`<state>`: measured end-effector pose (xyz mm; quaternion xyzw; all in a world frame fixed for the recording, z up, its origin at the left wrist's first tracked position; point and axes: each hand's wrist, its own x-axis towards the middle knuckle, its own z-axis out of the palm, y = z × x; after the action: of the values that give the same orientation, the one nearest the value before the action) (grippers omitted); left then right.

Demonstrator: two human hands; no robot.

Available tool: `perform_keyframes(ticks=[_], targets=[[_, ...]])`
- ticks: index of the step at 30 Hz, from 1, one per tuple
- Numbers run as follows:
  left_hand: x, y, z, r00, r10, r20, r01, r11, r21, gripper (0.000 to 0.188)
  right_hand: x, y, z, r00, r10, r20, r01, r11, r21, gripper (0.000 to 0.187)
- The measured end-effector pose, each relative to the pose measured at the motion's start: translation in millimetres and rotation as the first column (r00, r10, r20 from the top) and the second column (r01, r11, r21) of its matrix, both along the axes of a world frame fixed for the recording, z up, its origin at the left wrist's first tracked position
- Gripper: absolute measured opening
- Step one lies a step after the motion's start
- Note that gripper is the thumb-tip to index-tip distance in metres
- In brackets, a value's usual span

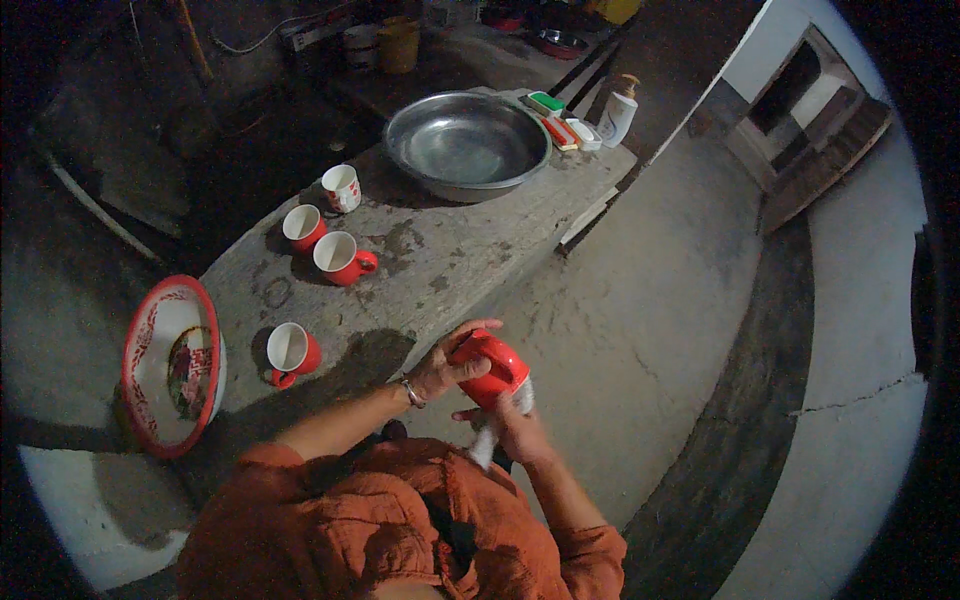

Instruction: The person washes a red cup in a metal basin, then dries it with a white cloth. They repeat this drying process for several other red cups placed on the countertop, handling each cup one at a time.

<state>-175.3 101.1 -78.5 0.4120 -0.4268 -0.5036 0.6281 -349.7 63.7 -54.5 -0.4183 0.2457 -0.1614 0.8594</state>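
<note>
Red mug (507, 372) is clamped, tilted, betw. L hand (438, 374) & R hand (520, 435) fingers. Wht. cloth (484, 447) is gripped in R.

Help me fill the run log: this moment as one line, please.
left hand: holds red mug; right hand: holds white cloth against mug; slab: four cups, metal basin

- Red mugs (338, 262): four, three on the worktop (450, 245) and one held
- Patterned white cup (342, 190): one
- Basins (467, 135): two, one metal, one red-rimmed
- Pump bottle (617, 120): one
- Small items (545, 103) beside it: at least three, exact count unclear
- White cloth (484, 447): one
- Hands: two, left (440, 373) and right (518, 432)
</note>
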Motion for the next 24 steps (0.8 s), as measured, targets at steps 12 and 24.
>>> perform_keyframes(ticks=[12,24], targets=[[2,0,-41,0.855,0.248,-0.454,0.013,0.867,0.499,0.048,-31,-20,-46,0.944,-0.034,-0.328,-0.134,0.870,-0.475,0.026],[-13,-23,-43,0.826,0.511,-0.239,-0.402,0.831,0.385,0.034,40,10,-32,0.876,-0.483,0.017,0.144,0.227,-0.963,0.031]])
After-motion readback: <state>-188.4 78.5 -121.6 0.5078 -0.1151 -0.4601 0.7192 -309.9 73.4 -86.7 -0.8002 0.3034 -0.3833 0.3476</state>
